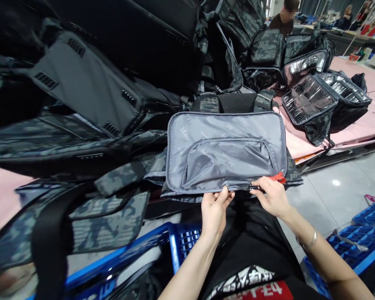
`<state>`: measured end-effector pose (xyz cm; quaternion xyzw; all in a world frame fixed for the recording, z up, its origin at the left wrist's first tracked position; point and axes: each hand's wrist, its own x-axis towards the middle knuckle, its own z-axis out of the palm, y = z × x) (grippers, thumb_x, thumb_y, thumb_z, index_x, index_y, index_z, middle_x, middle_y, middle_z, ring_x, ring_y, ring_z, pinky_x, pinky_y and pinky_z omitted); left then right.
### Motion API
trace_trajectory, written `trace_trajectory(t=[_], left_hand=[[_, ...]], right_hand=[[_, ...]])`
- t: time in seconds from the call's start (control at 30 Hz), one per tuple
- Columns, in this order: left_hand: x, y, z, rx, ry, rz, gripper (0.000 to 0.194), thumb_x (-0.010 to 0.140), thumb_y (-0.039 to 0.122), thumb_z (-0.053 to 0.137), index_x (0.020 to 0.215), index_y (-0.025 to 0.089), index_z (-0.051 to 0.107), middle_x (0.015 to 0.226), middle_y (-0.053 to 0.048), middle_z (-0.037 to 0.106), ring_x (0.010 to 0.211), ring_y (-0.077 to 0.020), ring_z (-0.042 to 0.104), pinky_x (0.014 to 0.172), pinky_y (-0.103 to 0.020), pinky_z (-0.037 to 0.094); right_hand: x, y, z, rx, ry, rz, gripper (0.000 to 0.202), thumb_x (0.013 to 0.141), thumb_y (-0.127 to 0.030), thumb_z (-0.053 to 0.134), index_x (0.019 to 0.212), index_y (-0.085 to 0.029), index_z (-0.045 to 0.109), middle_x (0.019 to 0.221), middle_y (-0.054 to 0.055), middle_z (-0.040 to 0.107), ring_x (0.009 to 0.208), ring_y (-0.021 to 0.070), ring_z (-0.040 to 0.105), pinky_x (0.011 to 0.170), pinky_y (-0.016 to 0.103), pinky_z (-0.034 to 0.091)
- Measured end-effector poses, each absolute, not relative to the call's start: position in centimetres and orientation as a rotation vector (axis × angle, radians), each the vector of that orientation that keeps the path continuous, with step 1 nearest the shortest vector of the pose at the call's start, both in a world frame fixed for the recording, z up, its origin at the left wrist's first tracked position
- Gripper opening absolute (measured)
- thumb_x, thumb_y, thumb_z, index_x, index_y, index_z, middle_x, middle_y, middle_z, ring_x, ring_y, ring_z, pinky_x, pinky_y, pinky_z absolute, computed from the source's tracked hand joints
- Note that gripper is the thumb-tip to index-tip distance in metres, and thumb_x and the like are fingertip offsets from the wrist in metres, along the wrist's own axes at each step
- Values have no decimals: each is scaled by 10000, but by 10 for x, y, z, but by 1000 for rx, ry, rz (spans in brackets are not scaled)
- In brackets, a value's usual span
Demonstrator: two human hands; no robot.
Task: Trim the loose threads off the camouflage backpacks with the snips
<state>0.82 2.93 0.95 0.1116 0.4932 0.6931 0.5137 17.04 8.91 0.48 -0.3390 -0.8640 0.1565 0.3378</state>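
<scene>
In front of me a camouflage bag lies with its grey lined panel (203,129) facing up; the panel has dark piping and a gathered inner pocket. My left hand (214,210) is closed on the panel's near edge, thumb on top, fingers underneath. To its right, at the same edge, my right hand (271,198) is closed round a small black piece whose tip shows between thumb and fingers. A bright red piece (279,178) sticks out behind that hand near the panel's corner; whether the two are joined I cannot tell. The bag's lower side is mostly hidden.
Black and camouflage bags (96,87) are heaped to the left and behind. Silver-lined bags (312,100) stand open on the pink tabletop (346,129). Blue plastic crates (171,246) flank my legs. A person (283,18) is at the back.
</scene>
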Motion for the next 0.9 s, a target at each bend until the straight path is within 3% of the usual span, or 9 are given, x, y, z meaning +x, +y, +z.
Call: trace_trajectory(t=[0.47, 0.73, 0.9], left_hand=[[6, 31, 15, 219, 1108, 1603, 347, 523, 274, 823, 720, 108, 591, 649, -26, 620, 599, -120, 587, 612, -260, 494], [6, 31, 14, 202, 1103, 1615, 339, 507, 265, 830, 694, 102, 598, 627, -22, 623, 587, -114, 585, 604, -249, 503], [0, 31, 22, 115, 1138, 1563, 374, 464, 260, 850, 699, 103, 605, 639, -38, 648, 601, -144, 618, 581, -245, 513]], right_hand=[[162, 98, 12, -763, -2329, 248, 183, 892, -306, 488, 869, -177, 617, 731, 36, 634, 672, 145, 585, 594, 236, 411], [160, 96, 12, -754, -2299, 309, 202, 902, -294, 463, 829, -185, 616, 709, 29, 632, 650, 139, 581, 583, 237, 417], [162, 75, 14, -574, -2264, 521, 137, 860, -297, 530, 907, -188, 599, 773, 33, 660, 666, 141, 596, 574, 238, 438]])
